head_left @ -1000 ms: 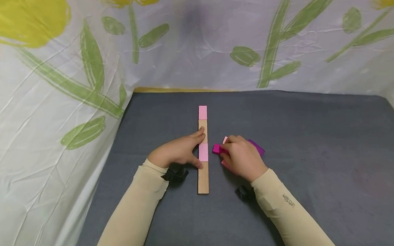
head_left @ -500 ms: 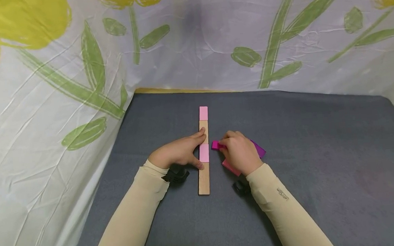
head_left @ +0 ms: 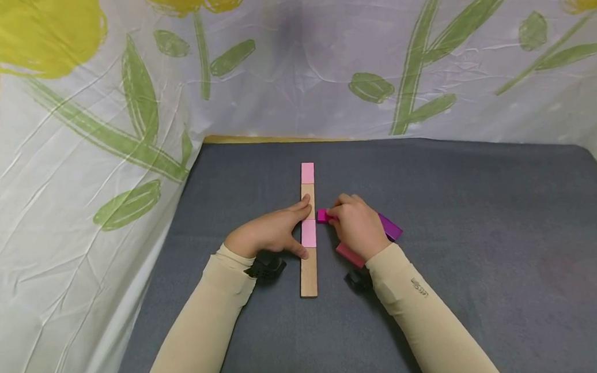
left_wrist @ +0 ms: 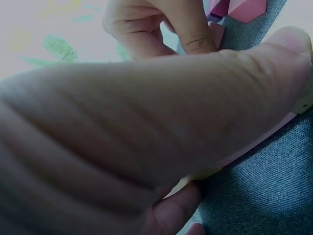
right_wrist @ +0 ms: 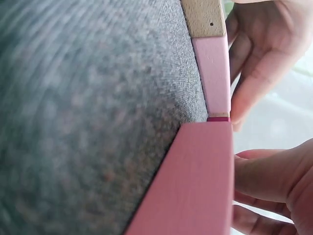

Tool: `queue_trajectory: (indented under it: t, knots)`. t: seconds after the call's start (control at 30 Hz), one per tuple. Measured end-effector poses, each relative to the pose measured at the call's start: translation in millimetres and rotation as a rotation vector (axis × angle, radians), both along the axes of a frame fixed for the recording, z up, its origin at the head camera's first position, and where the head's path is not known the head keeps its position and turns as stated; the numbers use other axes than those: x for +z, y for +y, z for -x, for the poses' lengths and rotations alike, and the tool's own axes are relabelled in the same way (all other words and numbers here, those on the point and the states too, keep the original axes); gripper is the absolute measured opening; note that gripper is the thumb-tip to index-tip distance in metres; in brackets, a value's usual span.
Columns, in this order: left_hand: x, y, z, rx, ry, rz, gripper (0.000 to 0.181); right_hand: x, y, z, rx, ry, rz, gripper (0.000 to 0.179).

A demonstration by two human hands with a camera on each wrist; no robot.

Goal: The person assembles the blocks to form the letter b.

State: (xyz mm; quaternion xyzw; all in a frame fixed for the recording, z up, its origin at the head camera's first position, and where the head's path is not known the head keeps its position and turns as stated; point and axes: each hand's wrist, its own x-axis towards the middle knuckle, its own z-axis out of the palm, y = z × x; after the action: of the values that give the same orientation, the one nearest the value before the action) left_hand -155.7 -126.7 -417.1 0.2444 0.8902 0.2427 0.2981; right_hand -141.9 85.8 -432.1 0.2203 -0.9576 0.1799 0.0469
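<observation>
A straight row of flat blocks lies on the dark cloth in the head view: a pink block (head_left: pixel 307 173) at the far end, a wooden one, another pink block (head_left: pixel 309 234), then a wooden block (head_left: pixel 308 272) nearest. My left hand (head_left: pixel 267 232) rests over the row from the left, thumb and forefinger spread apart on the two wooden blocks. Just right of the row, my right hand (head_left: pixel 360 228) pinches a magenta block (head_left: pixel 323 215), its end close to the row. Most of that block is hidden behind the fingers.
Under and beside the right hand lie a salmon-pink block (head_left: pixel 349 255) and a purple block (head_left: pixel 390 227). Each wrist carries a black camera (head_left: pixel 266 265). A flowered white curtain (head_left: pixel 311 64) hangs behind the table (head_left: pixel 489 242) and along its left side.
The right hand has moved slightly left and away from the body with the magenta block, bringing it nearer the row. The left hand has stayed in place.
</observation>
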Motion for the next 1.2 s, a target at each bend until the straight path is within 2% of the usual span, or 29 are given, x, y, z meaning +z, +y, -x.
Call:
queue_trajectory:
  t: [0.43,0.87,1.2]
  knots:
    - [0.8,-0.1,-0.1,-0.006,-0.009,0.010,0.108,-5.8,-1.2,2.8,0.011,0.014,0.009,0.020]
    - [2.0,1.3,0.5,0.003,-0.005,0.005,0.108,-4.0,-0.3,2.4,0.045,0.030,-0.001,0.022]
    - [-0.8,0.7,2.4,-0.009,0.004,0.006,0.109,0.6,4.9,2.2,0.055,-0.003,0.024,0.029]
